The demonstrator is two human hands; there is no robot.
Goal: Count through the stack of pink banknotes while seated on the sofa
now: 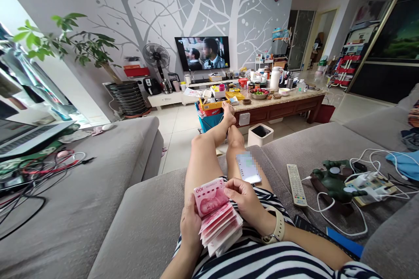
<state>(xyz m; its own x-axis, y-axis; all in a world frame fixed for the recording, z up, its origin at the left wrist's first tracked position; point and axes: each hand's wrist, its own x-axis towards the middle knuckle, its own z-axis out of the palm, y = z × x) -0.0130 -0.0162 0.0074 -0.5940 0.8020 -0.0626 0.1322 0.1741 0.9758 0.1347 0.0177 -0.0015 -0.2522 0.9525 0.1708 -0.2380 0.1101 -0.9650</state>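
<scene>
A thick stack of pink banknotes rests in my lap over a striped garment. My left hand is closed around the stack's left side, thumb on top. My right hand, with a watch on the wrist, pinches the upper right edge of the top note. A phone lies on my right thigh just beyond that hand. My legs stretch out toward a coffee table, one foot on its edge.
I sit on a grey sofa. A remote, a green toy fist and white cables lie to my right. A laptop and wires lie at left. The cluttered coffee table, white bin and TV are ahead.
</scene>
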